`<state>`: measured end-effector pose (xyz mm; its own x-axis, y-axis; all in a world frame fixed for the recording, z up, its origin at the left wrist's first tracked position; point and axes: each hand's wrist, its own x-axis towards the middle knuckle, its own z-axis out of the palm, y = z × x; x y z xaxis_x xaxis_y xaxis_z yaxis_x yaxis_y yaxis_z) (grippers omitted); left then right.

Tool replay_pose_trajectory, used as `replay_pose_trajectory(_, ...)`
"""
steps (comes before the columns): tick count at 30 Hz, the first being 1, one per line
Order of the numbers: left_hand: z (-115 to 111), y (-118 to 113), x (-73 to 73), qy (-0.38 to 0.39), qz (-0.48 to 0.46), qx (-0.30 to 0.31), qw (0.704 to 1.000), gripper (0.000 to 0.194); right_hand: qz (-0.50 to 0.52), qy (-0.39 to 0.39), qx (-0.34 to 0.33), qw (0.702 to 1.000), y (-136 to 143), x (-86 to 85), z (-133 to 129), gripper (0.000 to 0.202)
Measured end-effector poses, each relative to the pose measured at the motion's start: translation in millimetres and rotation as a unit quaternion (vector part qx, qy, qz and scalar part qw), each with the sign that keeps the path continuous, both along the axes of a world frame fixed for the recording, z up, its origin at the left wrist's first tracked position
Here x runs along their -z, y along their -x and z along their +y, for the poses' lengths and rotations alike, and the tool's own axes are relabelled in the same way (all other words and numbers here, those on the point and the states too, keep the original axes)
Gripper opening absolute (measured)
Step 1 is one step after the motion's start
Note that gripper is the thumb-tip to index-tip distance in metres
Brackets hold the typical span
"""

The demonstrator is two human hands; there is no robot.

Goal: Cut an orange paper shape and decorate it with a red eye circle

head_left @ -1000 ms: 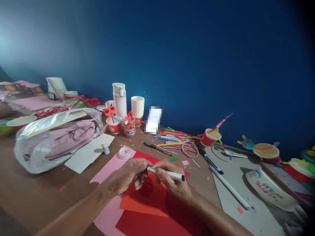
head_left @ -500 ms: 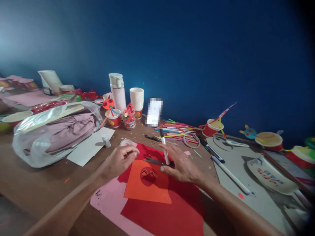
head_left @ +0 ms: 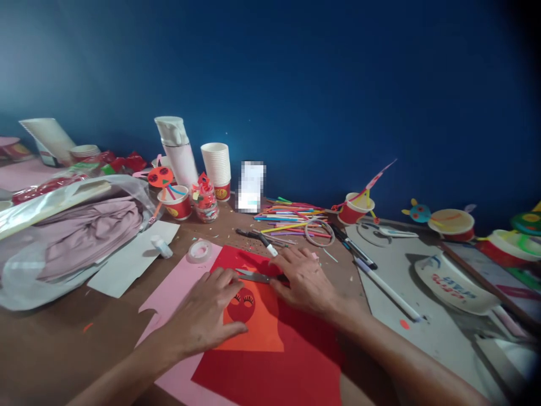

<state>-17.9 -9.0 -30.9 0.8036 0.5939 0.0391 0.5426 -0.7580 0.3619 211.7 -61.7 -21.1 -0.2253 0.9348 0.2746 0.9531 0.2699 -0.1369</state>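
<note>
A dark red paper circle with two lash-fringed eye shapes lies on an orange sheet, over a larger red sheet and a pink sheet. My left hand rests on the orange sheet's left side, thumb apart from the fingers, holding nothing. My right hand closes over the handles of the scissors, whose blades point left above the circle. Its fingers and palm hide the handles. A black-and-white marker lies just beyond my right fingertips.
Behind the sheets are a tape roll, a small glue bottle, coloured sticks and stacked paper cups. A plastic bag with cloth lies left. To the right are pens, a white dish and decorated cups.
My right hand has let the upright marker down onto the table and lowered onto the scissors. My left hand has come down onto the orange sheet. The view has shifted right.
</note>
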Motion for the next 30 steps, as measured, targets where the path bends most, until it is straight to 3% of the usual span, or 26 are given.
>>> replay_pose_trajectory(10,1,1,6.9,0.009,0.013,-0.023,1.000,0.043,0.007,0.084,-0.011,0.996,3,5.9,-2,0.032)
replay_pose_trajectory(16,-1,-3,-0.5,0.044,0.029,-0.052,0.997,0.045,-0.019,0.052,0.006,0.998,7,20.2,2,0.010)
replay_pose_trajectory(23,-5,-6,-5.7,0.066,0.031,-0.077,0.994,0.040,-0.053,0.041,0.065,0.996,-3,8.0,5,0.009)
replay_pose_trajectory(30,-5,-2,5.1,0.041,-0.024,-0.089,0.995,0.042,-0.070,0.056,0.098,0.991,-7,10.3,6,0.018)
